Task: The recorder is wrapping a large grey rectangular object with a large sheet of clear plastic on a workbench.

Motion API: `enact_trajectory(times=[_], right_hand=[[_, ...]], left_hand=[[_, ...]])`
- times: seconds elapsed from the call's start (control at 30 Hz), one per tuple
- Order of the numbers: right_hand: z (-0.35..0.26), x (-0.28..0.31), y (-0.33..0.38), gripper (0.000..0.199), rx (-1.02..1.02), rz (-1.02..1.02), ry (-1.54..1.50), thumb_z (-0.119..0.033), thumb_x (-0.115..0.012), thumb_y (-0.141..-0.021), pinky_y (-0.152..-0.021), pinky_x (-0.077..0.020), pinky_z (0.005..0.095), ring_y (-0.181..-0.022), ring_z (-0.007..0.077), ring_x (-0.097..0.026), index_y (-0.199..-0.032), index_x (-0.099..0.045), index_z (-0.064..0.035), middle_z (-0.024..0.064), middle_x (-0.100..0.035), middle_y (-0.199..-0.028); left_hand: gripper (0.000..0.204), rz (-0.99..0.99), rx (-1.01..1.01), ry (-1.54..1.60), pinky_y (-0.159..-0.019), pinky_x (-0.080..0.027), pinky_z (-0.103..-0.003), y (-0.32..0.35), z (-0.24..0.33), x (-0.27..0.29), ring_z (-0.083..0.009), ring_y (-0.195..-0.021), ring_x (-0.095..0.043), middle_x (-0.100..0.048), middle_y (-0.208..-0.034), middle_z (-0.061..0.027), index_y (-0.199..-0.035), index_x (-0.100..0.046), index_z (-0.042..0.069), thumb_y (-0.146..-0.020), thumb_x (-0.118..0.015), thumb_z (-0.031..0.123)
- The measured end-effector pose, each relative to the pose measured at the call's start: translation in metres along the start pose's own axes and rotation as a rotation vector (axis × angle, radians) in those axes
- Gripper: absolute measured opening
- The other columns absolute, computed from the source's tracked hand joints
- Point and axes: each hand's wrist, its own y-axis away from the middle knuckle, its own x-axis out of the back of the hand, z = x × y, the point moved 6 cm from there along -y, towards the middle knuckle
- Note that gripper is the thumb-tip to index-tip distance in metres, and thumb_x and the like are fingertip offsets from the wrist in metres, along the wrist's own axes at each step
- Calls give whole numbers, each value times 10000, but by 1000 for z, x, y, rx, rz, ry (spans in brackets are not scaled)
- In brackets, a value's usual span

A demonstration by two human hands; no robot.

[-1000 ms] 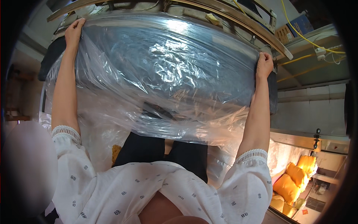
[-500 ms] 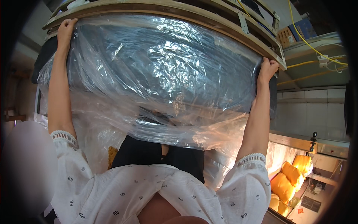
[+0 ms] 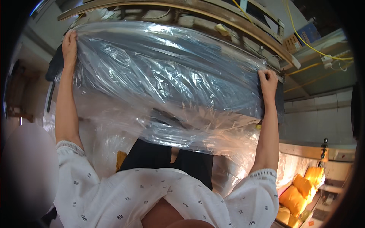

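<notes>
Nearest the lens: our two white patterned sleeves (image 3: 114, 193) come up from the lower edge, both forearms raised.
Left hand (image 3: 69, 45): fingers laid flat and fairly open against the top left corner of the bundle, pressing the film there rather than closing round it.
Right hand (image 3: 268, 80): curled shut, gripping the right end of the bundle through the film.
Held thing: a large dark cushion-like pad in clear plastic wrap (image 3: 167, 76), stretched between the two hands at arm's reach, with loose film hanging in folds below it (image 3: 190, 133).
Handling note: we judge the wrap slippery; the left palm has no real purchase, so we should close those fingers over the corner and keep both ends level while it is up.
Edge above: a curved wooden frame (image 3: 182, 9) runs just over the top of the bundle, seemingly touching it on the right; little room upward.
Edge right: a shelf with yellow cable (image 3: 308, 45) sits near the right hand; clearance looks narrow.
Open room: downward and toward our body.
Far lower right: orange-yellow padded pieces (image 3: 300, 190) lie well apart.
</notes>
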Motion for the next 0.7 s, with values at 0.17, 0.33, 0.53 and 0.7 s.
enact_trajectory(times=[0.17,0.33,0.53,0.7], right_hand=[[52,53,22,244,-310,-86,-412,-231,-640,-837,-738,-403,220,-786,87,-490,-917,-627,-1,9,-584,-843],[26,119,45,286,184,90,507,-158,-576,-857,-851,-427,344,-994,233,-539,-1073,-545,26,161,-571,-1078],[-185,55,91,328,309,-352,-319,-58,-473,-880,-837,-397,298,-939,207,-490,-1203,-468,-2,111,-493,-1096],[-196,-16,123,507,552,-725,-71,-277,-329,-947,-1078,-172,380,-1333,308,-246,-1401,-274,-57,148,-255,-1451]], left_hand=[[316,-379,35,-1,-841,-406,-259,57,44,8,-137,-900,-552,-611,-951,-44,-1033,-602,61,-889,-523,332],[260,-305,-170,84,-797,-468,-310,86,134,-64,-213,-913,-605,-640,-982,-65,-982,-658,99,-829,-558,285],[212,-202,-418,354,-728,-467,-351,101,241,-170,-221,-849,-592,-586,-897,-20,-949,-606,145,-810,-596,305],[285,-25,-566,169,-865,-371,-397,135,289,-115,-225,-1015,-515,-537,-1062,-55,-1045,-571,133,-777,-638,206]])
